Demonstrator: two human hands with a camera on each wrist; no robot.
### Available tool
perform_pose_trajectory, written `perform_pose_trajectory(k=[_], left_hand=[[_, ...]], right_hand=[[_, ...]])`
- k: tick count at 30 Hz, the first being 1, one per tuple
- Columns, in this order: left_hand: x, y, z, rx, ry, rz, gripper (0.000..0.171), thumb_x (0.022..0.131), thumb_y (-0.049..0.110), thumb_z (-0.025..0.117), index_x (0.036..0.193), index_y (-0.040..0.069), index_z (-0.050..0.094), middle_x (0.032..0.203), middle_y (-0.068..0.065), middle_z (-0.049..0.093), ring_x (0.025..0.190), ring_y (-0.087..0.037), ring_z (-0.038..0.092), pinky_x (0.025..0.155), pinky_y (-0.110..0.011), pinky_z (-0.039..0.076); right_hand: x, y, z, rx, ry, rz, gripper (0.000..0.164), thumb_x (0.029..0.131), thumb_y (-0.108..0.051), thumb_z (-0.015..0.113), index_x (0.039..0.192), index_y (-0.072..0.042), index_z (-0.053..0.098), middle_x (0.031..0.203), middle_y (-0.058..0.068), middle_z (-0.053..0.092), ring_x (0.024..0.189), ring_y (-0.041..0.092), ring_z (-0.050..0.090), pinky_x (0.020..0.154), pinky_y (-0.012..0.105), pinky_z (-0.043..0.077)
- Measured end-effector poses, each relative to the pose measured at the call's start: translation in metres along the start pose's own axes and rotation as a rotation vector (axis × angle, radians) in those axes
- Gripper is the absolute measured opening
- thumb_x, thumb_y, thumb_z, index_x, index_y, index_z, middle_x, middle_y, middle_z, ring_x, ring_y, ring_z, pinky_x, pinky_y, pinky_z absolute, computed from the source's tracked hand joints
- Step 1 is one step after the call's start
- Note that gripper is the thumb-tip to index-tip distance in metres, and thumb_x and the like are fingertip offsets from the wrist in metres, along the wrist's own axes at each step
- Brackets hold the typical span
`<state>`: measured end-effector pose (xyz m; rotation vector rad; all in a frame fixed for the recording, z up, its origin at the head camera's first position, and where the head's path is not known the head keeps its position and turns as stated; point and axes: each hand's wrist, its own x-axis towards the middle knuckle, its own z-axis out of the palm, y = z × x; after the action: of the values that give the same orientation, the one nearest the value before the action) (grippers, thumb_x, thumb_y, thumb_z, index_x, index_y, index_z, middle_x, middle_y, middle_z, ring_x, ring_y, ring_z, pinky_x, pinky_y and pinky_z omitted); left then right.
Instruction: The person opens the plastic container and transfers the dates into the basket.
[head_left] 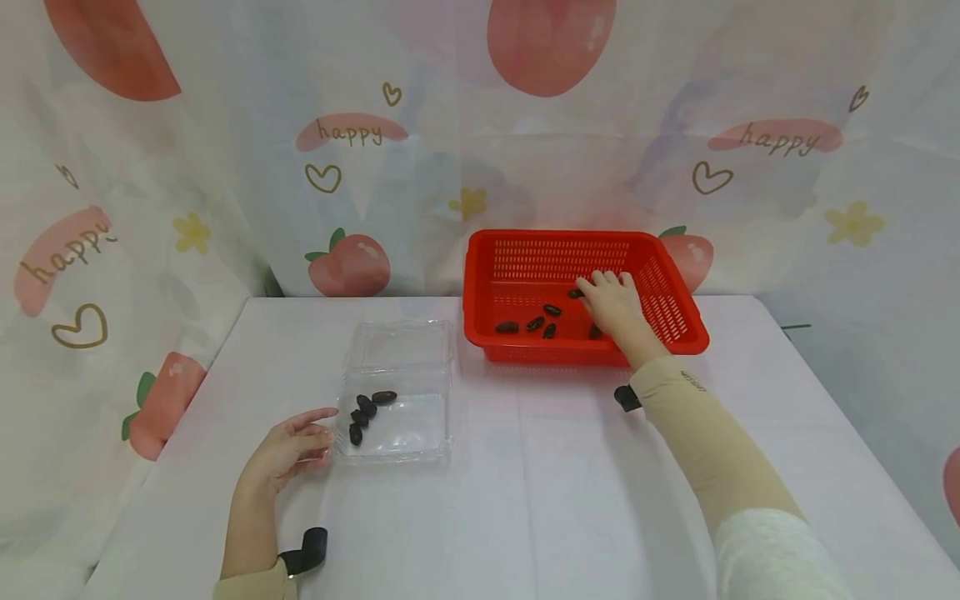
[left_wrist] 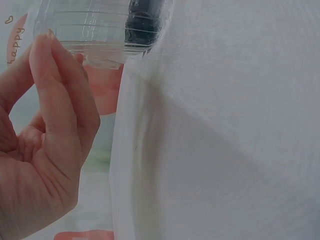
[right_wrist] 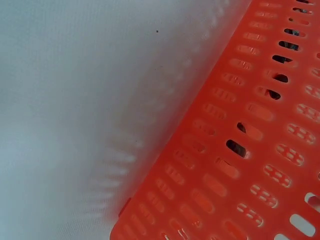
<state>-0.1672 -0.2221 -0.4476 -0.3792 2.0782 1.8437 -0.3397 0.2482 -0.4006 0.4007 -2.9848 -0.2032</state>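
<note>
In the head view my left hand [head_left: 288, 450] holds the left rim of a clear plastic box [head_left: 408, 429] between thumb and fingers; the left wrist view shows the fingertips [left_wrist: 49, 42] at its edge. Several dark, oval date-like fruits [head_left: 384, 397] lie along the left side inside the box, whose lid is folded back. At the upper right, my right hand [head_left: 615, 308] reaches into a red basket [head_left: 480, 346]. A dark date [head_left: 575, 293] pokes out at its thumb and looks pinched, though the fingers partly hide it. More dates [head_left: 507, 327] lie on the basket floor.
A white cloth covers the table [head_left: 495, 517]. Behind it hangs a fruit-printed curtain [head_left: 420, 183], close to the basket's back wall. The right wrist view shows mostly the basket's slotted wall [right_wrist: 215, 185], with dark shapes behind the slots.
</note>
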Motion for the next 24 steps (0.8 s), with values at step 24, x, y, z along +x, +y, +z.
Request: perform_pose_trajectory(k=[24], left_hand=[[-0.0007,0.0008,0.0006,-0.009,0.003,-0.011,0.055,0.083,0.006,0.065,0.133,0.001,0.042,0.085,0.000,0.054,0.067,-0.012,0.056,0.060,-0.020,0.053]], right_hand=[[-0.0015,-0.0014,0.0057,-0.014,-0.021,-0.053,0.034,0.090,-0.019,0.058,0.123,-0.013,0.051,0.116,0.017,0.050,0.109,0.035,0.043,0.095,0.051,0.031]])
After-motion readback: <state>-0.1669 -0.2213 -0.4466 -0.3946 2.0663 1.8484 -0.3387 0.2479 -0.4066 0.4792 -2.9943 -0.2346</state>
